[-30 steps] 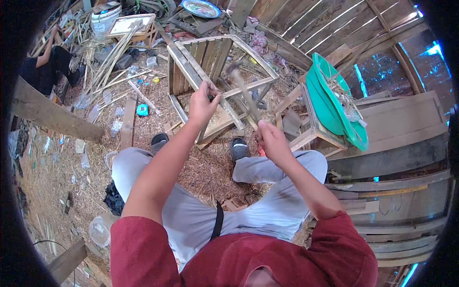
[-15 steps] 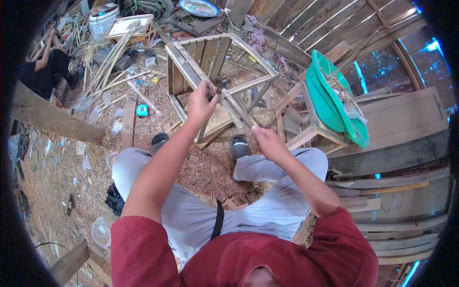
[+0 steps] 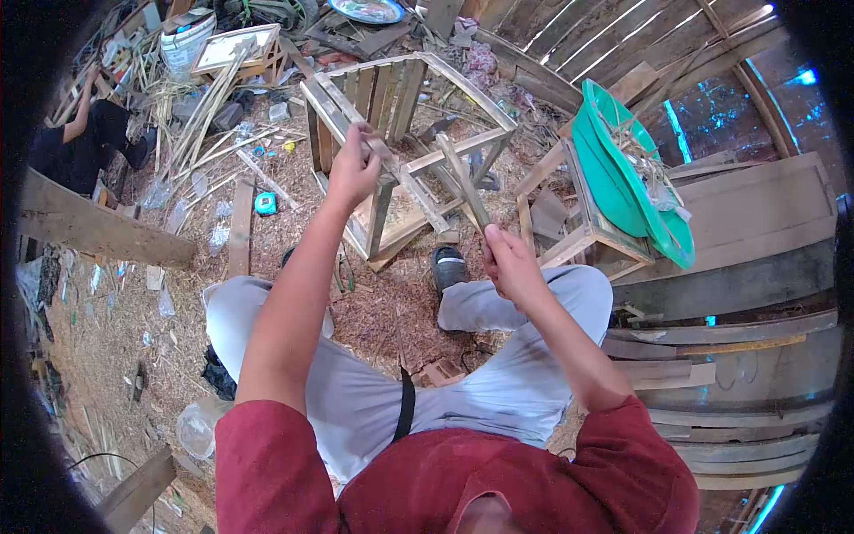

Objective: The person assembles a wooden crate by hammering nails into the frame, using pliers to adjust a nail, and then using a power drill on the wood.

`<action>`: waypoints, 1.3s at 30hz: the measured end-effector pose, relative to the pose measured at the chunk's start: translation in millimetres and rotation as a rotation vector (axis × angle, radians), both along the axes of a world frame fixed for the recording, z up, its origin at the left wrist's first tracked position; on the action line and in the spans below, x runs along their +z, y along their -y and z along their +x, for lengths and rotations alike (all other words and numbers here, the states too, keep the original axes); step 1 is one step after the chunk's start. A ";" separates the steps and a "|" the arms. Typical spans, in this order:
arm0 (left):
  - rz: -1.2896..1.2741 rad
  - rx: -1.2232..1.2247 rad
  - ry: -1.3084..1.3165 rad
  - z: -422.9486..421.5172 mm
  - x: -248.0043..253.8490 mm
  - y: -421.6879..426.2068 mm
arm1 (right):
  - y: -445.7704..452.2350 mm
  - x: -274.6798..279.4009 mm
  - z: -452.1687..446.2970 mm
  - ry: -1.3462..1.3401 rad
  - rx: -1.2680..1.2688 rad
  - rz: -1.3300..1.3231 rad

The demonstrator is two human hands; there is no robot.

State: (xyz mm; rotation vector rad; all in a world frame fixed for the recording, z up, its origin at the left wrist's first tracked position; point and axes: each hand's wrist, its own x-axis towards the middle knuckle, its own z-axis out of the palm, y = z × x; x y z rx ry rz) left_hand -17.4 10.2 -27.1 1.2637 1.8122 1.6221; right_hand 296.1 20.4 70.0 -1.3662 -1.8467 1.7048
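Note:
In my right hand is a hammer, its wooden handle slanting up and away from me. The dark hammer head is at the far end, above the frame and apart from the wood. My left hand is closed on a wooden strip along the near upper edge of a slatted wooden frame. Its fingertips are partly hidden, so a small item in them cannot be made out. The frame stands on the ground just beyond my feet.
To the right, a green basin with scraps rests on another wooden frame. A teal tape measure lies left on shavings, near a board. A person in dark clothes sits far left. Wooden posts border that side.
The hammer has lifted off the strip and swung up to the right, its handle now steeper. My left hand has shifted slightly left and up along the wood.

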 end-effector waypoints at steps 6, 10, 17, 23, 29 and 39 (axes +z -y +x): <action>-0.036 0.165 -0.244 -13.4 -0.8 -35.3 | 3.3 -1.3 3.4 0.026 -0.033 -0.142; -0.027 0.223 -0.590 -23.6 8.8 -52.5 | -0.2 -7.3 1.7 -0.016 0.030 -0.083; -0.363 0.310 -0.961 -23.1 -44.2 -80.3 | -19.2 -23.0 -0.6 0.124 0.150 0.163; -0.455 0.282 -0.931 -21.3 -42.2 -77.6 | -29.2 -8.5 -12.3 0.187 0.233 0.196; -0.526 0.243 -0.907 -19.6 -35.0 -76.2 | -25.0 -8.2 -10.5 0.189 0.208 0.208; -0.479 0.298 -0.916 -17.0 -36.1 -77.7 | -26.9 -2.3 -13.3 0.110 0.217 0.382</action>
